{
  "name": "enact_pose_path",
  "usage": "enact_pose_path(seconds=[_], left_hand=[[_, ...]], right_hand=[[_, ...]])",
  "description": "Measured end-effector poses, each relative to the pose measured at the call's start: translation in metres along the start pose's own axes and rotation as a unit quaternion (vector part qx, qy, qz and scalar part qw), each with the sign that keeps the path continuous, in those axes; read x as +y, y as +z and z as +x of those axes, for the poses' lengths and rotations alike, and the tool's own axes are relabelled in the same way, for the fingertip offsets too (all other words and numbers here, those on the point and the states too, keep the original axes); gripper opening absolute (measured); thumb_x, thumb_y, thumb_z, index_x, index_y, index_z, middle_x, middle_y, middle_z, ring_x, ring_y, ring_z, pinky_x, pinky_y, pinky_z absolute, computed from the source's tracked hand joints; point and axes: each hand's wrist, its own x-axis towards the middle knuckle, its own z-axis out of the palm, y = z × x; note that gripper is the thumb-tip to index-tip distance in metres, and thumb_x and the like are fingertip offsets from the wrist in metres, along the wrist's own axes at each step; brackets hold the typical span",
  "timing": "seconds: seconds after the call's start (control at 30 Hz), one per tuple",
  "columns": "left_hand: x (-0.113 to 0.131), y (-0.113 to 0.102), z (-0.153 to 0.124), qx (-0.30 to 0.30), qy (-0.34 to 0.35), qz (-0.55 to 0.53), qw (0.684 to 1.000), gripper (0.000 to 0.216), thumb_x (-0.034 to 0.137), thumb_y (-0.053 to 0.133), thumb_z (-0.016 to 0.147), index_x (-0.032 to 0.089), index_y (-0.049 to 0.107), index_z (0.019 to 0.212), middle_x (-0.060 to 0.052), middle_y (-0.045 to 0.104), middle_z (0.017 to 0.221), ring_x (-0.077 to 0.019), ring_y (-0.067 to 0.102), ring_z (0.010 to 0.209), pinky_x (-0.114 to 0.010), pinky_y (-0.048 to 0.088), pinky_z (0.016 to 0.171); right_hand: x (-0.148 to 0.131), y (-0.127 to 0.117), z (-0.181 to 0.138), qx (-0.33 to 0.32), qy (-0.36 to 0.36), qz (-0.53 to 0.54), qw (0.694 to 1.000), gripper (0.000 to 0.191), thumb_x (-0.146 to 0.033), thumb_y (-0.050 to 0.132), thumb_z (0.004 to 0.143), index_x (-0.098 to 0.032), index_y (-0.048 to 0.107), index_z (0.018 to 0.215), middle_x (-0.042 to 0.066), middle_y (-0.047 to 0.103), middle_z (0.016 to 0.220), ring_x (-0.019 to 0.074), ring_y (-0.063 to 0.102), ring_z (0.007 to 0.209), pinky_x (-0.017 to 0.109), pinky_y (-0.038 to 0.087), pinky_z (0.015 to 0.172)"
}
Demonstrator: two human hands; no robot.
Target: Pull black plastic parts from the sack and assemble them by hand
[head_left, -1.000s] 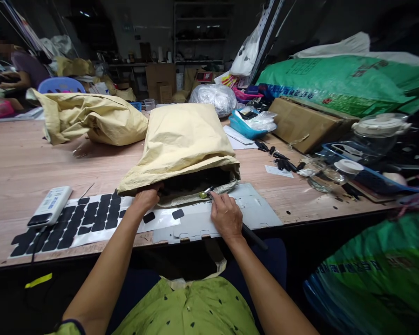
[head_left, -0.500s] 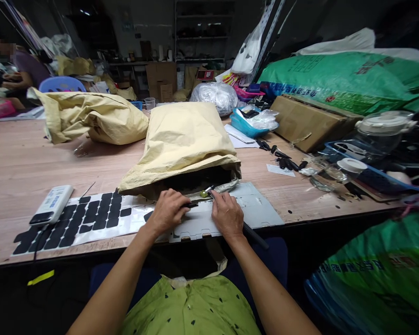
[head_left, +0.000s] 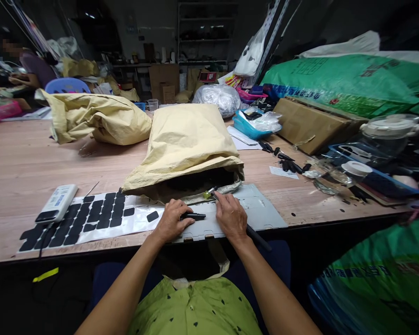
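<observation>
My left hand is closed around a slim black rod-shaped part, whose end points right over the grey board. In my right hand is a long tool with a black handle; the handle sticks out below the palm, and a metal end shows above the fingers. I cannot make out what kind of tool it is. A small yellow-green piece lies by that metal end, at the mouth of a yellow paper sack. The sack's inside is dark.
White sheet with black rounded stickers and a white power strip lie left. Another yellow sack stands behind. Rightward are loose black parts, a cardboard box and a clear jar. A co-worker sits far left.
My left hand has shifted slightly right and down, and more of the black part shows beyond its fingers. A black sticker beside it is uncovered. My right hand keeps the tool; the view has shifted slightly.
</observation>
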Motion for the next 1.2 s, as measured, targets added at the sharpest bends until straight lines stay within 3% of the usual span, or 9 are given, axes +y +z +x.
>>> enact_pose_path(seconds=[0.17, 0.37, 0.5, 0.67, 0.8, 1.0, 1.2], left_hand=[[-0.002, 0.001, 0.001, 0.01, -0.003, -0.004, 1.0, 0.02, 0.029, 0.071, 0.085, 0.018, 0.074, 0.101, -0.007, 0.06, 0.095, -0.022, 0.051, 0.093, -0.036, 0.041, 0.084], [-0.004, 0.0, 0.003, 0.009, -0.028, -0.05, 0.998, 0.02, 0.023, 0.075, 0.08, 0.02, 0.076, 0.1, -0.005, 0.063, 0.09, -0.0208, 0.053, 0.09, -0.034, 0.043, 0.082], [-0.003, 0.002, 0.004, 0.01, -0.037, -0.063, 0.997, 0.018, 0.022, 0.074, 0.08, 0.023, 0.076, 0.098, -0.003, 0.063, 0.088, -0.0197, 0.053, 0.089, -0.033, 0.043, 0.081], [-0.001, 0.0, 0.005, 0.005, -0.047, -0.06, 0.997, 0.016, 0.021, 0.074, 0.079, 0.022, 0.076, 0.094, -0.002, 0.061, 0.087, -0.0194, 0.052, 0.088, -0.032, 0.041, 0.08], [0.0, 0.0, 0.005, 0.003, -0.045, -0.061, 0.997, 0.01, 0.022, 0.07, 0.083, 0.022, 0.077, 0.09, -0.002, 0.061, 0.085, -0.0189, 0.052, 0.088, -0.032, 0.04, 0.08], [-0.002, 0.002, 0.005, 0.002, -0.05, -0.054, 0.997, 0.018, 0.024, 0.074, 0.079, 0.023, 0.077, 0.097, -0.003, 0.062, 0.086, -0.0201, 0.053, 0.09, -0.033, 0.042, 0.082], [-0.002, 0.002, 0.005, 0.003, -0.053, -0.054, 0.997, 0.018, 0.024, 0.074, 0.08, 0.024, 0.077, 0.097, -0.003, 0.062, 0.088, -0.0203, 0.053, 0.09, -0.034, 0.042, 0.082]], right_hand=[[-0.011, -0.018, -0.008, 0.027, 0.045, 0.191, 0.98, 0.035, -0.026, 0.046, 0.094, -0.021, 0.065, 0.123, 0.008, 0.068, 0.109, 0.0207, 0.061, 0.1, 0.034, 0.049, 0.088], [-0.038, -0.044, -0.034, -0.065, 0.064, 0.323, 0.942, 0.035, -0.033, 0.049, 0.095, -0.02, 0.065, 0.123, 0.009, 0.068, 0.113, 0.0198, 0.064, 0.102, 0.032, 0.052, 0.089], [-0.049, -0.046, -0.047, -0.1, 0.041, 0.328, 0.938, 0.033, -0.031, 0.049, 0.095, -0.021, 0.065, 0.122, 0.008, 0.069, 0.109, 0.0193, 0.065, 0.103, 0.032, 0.052, 0.091], [-0.055, -0.042, -0.051, -0.065, -0.004, 0.317, 0.946, 0.033, -0.027, 0.048, 0.097, -0.021, 0.062, 0.126, 0.008, 0.068, 0.106, 0.0183, 0.065, 0.1, 0.031, 0.052, 0.088], [-0.053, -0.037, -0.053, -0.085, -0.028, 0.292, 0.952, 0.033, -0.025, 0.047, 0.097, -0.02, 0.062, 0.126, 0.007, 0.069, 0.103, 0.017, 0.066, 0.095, 0.028, 0.053, 0.084], [-0.045, -0.041, -0.049, -0.029, -0.005, 0.284, 0.958, 0.032, -0.024, 0.049, 0.096, -0.02, 0.063, 0.125, 0.008, 0.068, 0.108, 0.0175, 0.065, 0.102, 0.029, 0.052, 0.09], [-0.041, -0.038, -0.053, -0.064, 0.001, 0.277, 0.959, 0.032, -0.025, 0.049, 0.095, -0.02, 0.064, 0.122, 0.007, 0.07, 0.106, 0.0175, 0.066, 0.099, 0.029, 0.053, 0.087]])
